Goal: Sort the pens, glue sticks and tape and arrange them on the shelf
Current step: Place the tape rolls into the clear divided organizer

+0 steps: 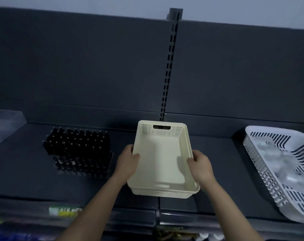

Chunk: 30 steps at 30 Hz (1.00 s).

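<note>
Centre of frame: cream basket point(162, 131) over the dark shelf point(34, 180), side rims clamped by fingers point(136, 156) of left hand point(128, 161) and right hand point(200, 164). Left of centre: block of upright black pens point(78, 152). Right edge: white slotted basket point(262, 173), contents blurred.

Dim, bluish light lies over a dark grey shelving unit. Its flat back panel point(78, 66) fills the upper half, split at 12 o'clock by a slotted upright point(170, 66) that runs down to the shelf point(26, 171). Above the panel, from 11 to 2 o'clock, a strip of pale wall point(234, 7) shows. At 7 o'clock the shelf's front edge carries a blurred yellow-green label strip point(64, 211).
</note>
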Available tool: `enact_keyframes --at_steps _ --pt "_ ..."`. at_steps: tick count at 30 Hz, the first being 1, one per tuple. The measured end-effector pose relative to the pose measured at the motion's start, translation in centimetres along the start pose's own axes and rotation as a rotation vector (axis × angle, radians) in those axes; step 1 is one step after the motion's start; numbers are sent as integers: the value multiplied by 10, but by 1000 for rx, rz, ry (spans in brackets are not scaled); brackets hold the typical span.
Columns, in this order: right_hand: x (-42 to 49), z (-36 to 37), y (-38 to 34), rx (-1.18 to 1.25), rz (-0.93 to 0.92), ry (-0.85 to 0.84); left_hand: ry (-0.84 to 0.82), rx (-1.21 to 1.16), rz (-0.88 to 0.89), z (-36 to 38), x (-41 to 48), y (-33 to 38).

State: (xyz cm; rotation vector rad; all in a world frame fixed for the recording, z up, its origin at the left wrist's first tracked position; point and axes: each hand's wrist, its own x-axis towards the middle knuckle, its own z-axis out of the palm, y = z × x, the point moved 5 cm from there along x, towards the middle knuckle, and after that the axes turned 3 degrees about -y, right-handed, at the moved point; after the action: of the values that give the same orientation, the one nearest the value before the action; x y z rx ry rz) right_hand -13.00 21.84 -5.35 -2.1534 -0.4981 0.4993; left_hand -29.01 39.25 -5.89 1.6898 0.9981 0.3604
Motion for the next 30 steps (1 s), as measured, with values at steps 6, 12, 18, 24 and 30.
enact_keyframes --at_steps 6,12,18,24,30 --pt "11 -2 7 86 -23 -53 70 19 -2 8 -9 4" --pt "-1 -31 3 135 -96 35 118 36 142 14 -31 35" --pt "-38 -79 -2 143 -137 204 62 -13 252 27 -57 69" --pt "-81 -144 14 66 -108 408 -62 -32 397 75 -78 107" --pt "-113 -215 33 32 -71 557 -194 -75 457 128 -110 149"
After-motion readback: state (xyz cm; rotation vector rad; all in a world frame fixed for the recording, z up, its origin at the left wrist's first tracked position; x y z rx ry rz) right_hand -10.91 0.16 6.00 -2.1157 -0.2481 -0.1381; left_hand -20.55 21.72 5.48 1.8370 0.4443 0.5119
